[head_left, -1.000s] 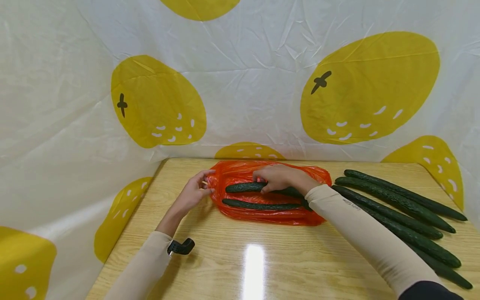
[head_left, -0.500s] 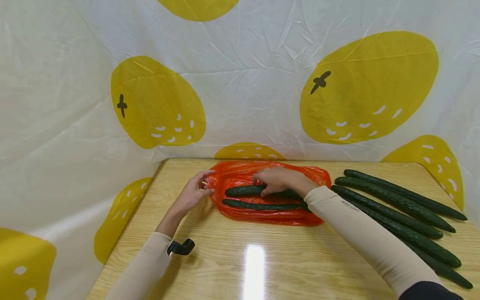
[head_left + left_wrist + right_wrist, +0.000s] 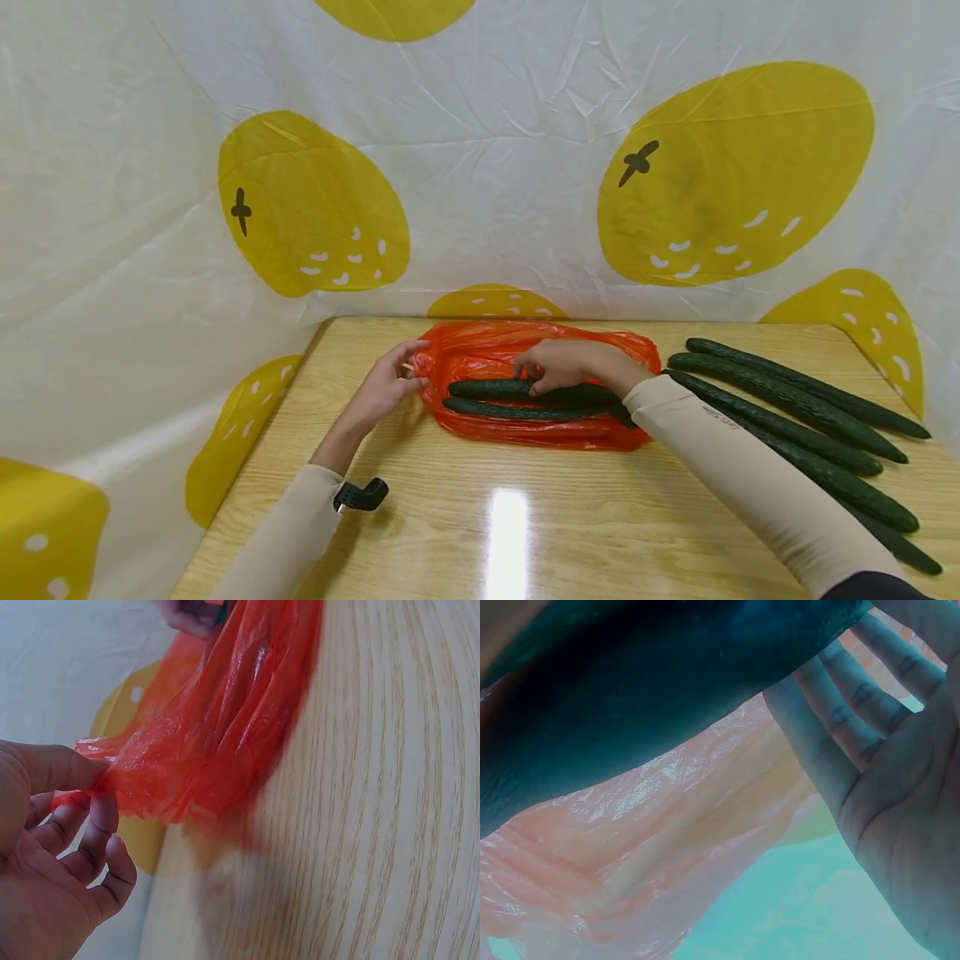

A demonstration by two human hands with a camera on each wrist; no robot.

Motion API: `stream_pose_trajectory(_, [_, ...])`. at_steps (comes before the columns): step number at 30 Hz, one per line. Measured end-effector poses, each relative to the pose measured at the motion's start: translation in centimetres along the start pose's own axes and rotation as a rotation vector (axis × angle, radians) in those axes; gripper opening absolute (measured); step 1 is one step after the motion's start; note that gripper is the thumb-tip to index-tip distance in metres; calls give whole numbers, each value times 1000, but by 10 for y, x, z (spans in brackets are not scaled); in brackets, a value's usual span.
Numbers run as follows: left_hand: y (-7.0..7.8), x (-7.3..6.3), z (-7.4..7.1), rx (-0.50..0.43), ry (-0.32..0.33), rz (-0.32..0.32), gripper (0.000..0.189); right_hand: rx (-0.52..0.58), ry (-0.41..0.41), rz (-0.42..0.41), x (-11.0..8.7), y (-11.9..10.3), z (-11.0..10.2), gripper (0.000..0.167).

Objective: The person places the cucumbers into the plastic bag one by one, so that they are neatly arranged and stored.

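A red plastic bag [image 3: 480, 354] lies spread on the wooden table. At its left end my left hand [image 3: 382, 387] pinches the gathered film between thumb and forefinger, the other fingers loosely curled, as the left wrist view shows on the bag [image 3: 225, 727]. Two dark green cucumbers lie side by side on the bag. The back cucumber [image 3: 480, 389] is under my right hand [image 3: 566, 364], which grips it from above; the front cucumber [image 3: 510, 411] lies along it. In the right wrist view, fingertips [image 3: 780, 694] meet the edge of the gripped cucumber [image 3: 667, 697].
Several more cucumbers [image 3: 787, 400] lie in a slanted row at the table's right side. A fruit-printed cloth [image 3: 502, 208] hangs behind and to the left. Bright glare [image 3: 508, 533] shows on the table's [image 3: 420, 533] front part.
My right hand has brought the back cucumber toward me, up against the front one, and shifted slightly right. My left hand keeps its pinch on the bag in place.
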State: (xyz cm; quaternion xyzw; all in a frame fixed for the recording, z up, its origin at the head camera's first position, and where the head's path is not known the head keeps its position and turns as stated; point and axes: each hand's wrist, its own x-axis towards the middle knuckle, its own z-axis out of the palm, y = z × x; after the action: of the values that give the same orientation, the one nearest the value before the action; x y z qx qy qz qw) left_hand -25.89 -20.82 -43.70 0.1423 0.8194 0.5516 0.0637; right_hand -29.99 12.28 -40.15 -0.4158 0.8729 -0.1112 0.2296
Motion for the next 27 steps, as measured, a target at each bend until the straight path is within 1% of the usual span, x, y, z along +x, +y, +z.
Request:
stream_pose_trajectory(5, [-4, 0, -1, -6, -3, 11, 59, 57, -29, 18, -4, 0, 0, 37])
stream_pose_trajectory(10, [-3, 0, -1, -7, -4, 17, 59, 87, -46, 22, -6, 1, 0, 40])
stream_pose_trajectory(16, [-3, 0, -1, -9, 2, 7, 59, 54, -42, 24, -5, -1, 3, 44])
stream_pose_trajectory(23, [-4, 0, -1, -15, -3, 11, 59, 8, -33, 19, -4, -5, 3, 45])
stream_pose_trajectory(27, [-5, 1, -2, -14, -4, 5, 59, 4, -32, 17, -1, -5, 4, 45])
